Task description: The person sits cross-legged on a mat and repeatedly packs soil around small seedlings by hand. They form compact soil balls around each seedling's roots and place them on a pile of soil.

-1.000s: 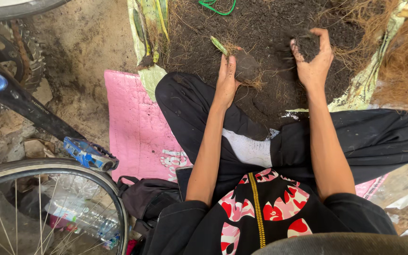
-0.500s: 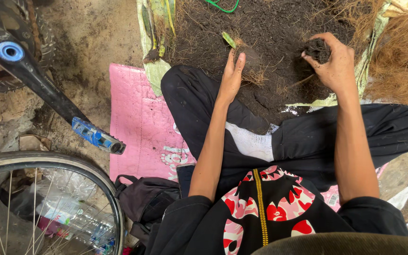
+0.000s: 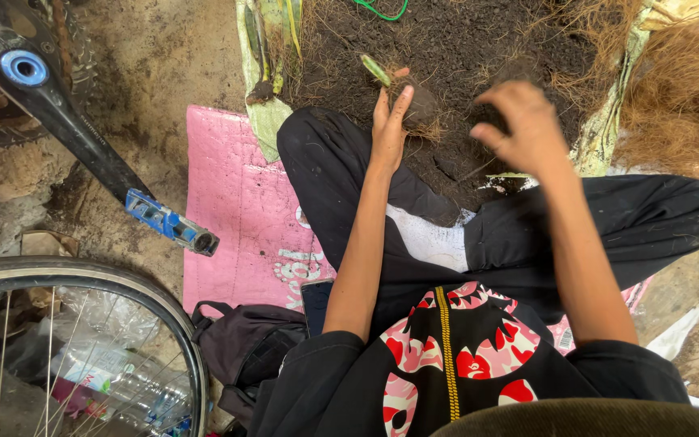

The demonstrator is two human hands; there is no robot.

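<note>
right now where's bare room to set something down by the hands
Free: the pink mat between the bike pedal and the person's knee. Crowded: the soil around the left hand, its root clump and the right hand.

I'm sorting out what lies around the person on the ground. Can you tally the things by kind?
Bicycle wheels: 1
Bicycle pedals: 1
Pink mats: 1
Dark backpacks: 1
Plastic bottles: 1
Rooted plant clumps, by the left hand: 1
Total: 6
</note>
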